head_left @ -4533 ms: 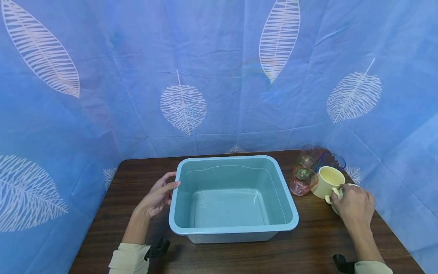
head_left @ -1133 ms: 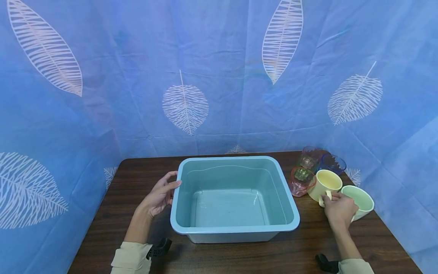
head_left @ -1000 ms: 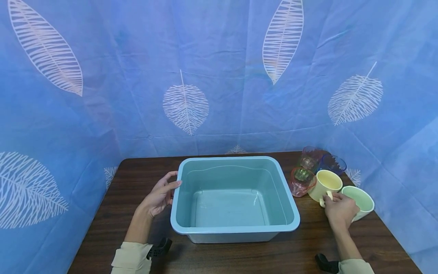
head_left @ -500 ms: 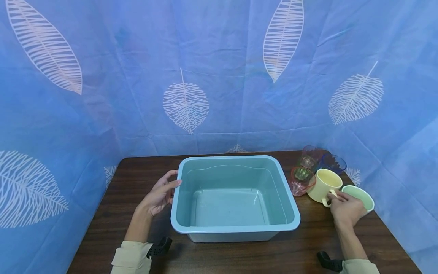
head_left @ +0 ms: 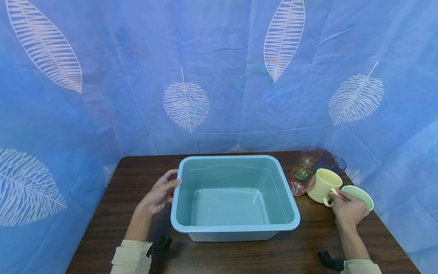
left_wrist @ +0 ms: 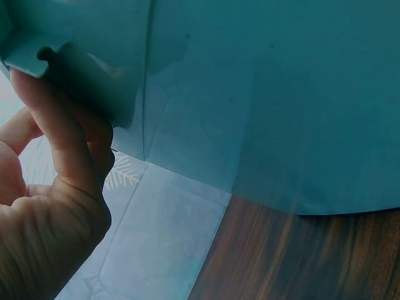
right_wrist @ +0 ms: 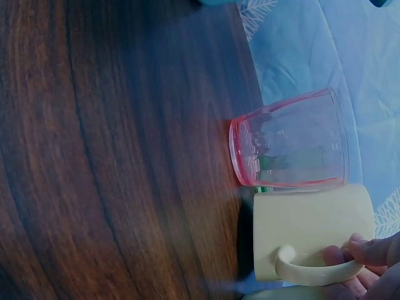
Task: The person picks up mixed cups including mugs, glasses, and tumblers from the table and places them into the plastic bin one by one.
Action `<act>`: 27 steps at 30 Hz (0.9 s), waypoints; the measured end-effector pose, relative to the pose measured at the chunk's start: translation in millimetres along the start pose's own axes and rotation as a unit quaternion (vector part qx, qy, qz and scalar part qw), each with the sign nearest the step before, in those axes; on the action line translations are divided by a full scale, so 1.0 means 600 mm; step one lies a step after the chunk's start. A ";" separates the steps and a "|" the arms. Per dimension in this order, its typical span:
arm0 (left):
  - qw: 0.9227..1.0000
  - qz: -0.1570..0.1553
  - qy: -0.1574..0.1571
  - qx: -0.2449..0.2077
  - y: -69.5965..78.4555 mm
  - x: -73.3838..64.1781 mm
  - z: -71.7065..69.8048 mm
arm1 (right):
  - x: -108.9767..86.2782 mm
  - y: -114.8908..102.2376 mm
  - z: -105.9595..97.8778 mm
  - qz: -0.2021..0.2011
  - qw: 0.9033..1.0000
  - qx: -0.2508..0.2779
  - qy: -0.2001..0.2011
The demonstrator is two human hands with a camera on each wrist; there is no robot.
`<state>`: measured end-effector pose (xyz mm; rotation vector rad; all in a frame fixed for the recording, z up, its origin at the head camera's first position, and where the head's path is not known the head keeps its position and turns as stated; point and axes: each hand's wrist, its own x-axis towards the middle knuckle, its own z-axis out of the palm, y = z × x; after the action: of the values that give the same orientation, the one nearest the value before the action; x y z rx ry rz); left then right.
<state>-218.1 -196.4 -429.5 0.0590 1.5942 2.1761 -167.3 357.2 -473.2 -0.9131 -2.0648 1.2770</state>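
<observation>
My left hand [head_left: 159,196] holds the left rim of a light blue rectangular basin [head_left: 234,229], thumb at the rim and fingers beneath it, as the left wrist view shows. Nothing lies inside the basin. At the right, my right hand [head_left: 350,209] pinches the handle of a pale yellow mug [head_left: 317,190] between thumb and fingers. The mug stands upright beside a pink-tinted clear glass [right_wrist: 290,144]. Behind my right hand is a pale green cup [head_left: 358,191], partly hidden by it. Whether the mug's base touches the table, I cannot tell.
A blue glass [head_left: 332,163] and a pinkish clear glass [head_left: 309,155] stand at the back right corner of the dark wooden table [head_left: 273,258]. Blue cloth [head_left: 219,57] with white leaf prints hangs behind and at both sides.
Since 4.5 s ago my right hand went left and nearer, then shifted slightly back right, still at the mug's handle. The handle now points more to the right. My left hand and the basin stay put.
</observation>
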 end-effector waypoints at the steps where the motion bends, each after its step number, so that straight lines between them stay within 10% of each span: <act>1: 1.000 -0.001 0.000 -0.001 0.000 0.000 0.000 | 0.000 0.000 0.000 0.000 1.000 0.001 0.000; 27: 1.000 -0.001 0.006 0.004 0.001 0.000 0.001 | -0.006 -0.028 -0.037 0.038 0.999 0.009 -0.021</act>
<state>-217.9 -196.0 -428.5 0.0467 1.6079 2.1719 -152.8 360.9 -448.9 -0.9740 -2.0653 1.3628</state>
